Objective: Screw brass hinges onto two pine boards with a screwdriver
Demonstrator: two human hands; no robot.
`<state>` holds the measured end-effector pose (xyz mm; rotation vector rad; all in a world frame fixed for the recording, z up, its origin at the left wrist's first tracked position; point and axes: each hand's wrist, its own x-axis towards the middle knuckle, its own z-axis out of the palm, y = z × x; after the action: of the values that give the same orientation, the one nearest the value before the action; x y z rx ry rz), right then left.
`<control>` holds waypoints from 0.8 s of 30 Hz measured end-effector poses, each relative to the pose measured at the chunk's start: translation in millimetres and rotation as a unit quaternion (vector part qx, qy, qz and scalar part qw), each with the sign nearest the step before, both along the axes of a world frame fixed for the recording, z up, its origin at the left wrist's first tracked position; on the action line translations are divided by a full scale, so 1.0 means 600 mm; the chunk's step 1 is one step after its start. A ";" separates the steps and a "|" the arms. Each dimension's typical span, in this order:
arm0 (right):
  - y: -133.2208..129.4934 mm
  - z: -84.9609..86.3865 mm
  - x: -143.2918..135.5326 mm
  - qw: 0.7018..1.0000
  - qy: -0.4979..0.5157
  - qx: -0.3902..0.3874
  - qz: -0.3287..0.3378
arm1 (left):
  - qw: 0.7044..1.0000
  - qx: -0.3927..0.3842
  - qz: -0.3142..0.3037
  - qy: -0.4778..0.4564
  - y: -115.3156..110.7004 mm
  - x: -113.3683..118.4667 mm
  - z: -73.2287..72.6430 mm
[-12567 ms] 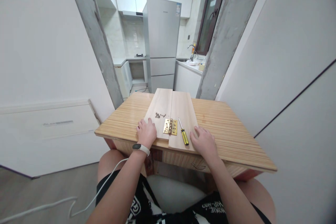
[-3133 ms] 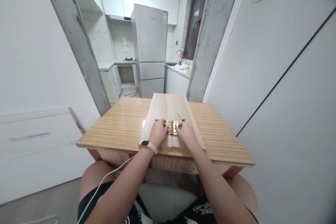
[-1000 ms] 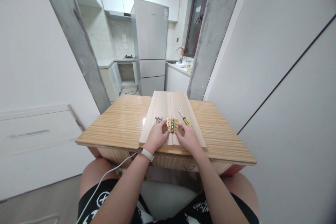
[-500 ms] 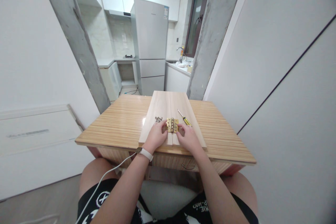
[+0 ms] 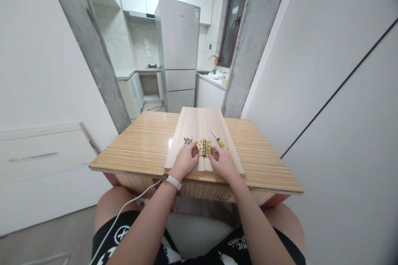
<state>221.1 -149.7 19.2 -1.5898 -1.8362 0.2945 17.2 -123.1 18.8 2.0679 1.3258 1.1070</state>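
Observation:
A brass hinge (image 5: 204, 148) lies opened flat across the seam between two pale wooden boards (image 5: 191, 121). My left hand (image 5: 185, 160) grips the hinge's left leaf at its edge with thumb and fingers. On the other side, my right hand (image 5: 222, 163) holds the right leaf's edge the same way. Several small screws (image 5: 188, 141) lie in a heap on the left board, just beyond my left fingers. A screwdriver with a yellow and black handle (image 5: 221, 143) rests on the right board, its tip pointing away from me.
The boards lie on a striped wooden table (image 5: 143, 149) with a drawer handle (image 5: 223, 197) at its front. A white cable (image 5: 124, 206) runs from near my left wrist down across my leg. Beyond the table stands a grey fridge (image 5: 178, 37).

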 end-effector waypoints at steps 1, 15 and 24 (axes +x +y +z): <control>0.000 0.000 0.000 1.000 0.000 -0.001 0.000 | 1.000 -0.002 -0.001 0.000 0.000 0.000 0.000; 0.001 0.002 -0.001 1.000 -0.001 -0.002 0.000 | 1.000 -0.013 -0.009 -0.013 -0.003 0.000 0.004; -0.001 0.001 -0.002 1.000 0.004 -0.010 -0.006 | 0.999 -0.024 -0.005 -0.028 -0.004 0.001 0.003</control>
<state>220.0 -150.5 19.9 -1.6111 -1.8231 0.3142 17.9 -125.4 20.6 1.9925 1.3014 1.1099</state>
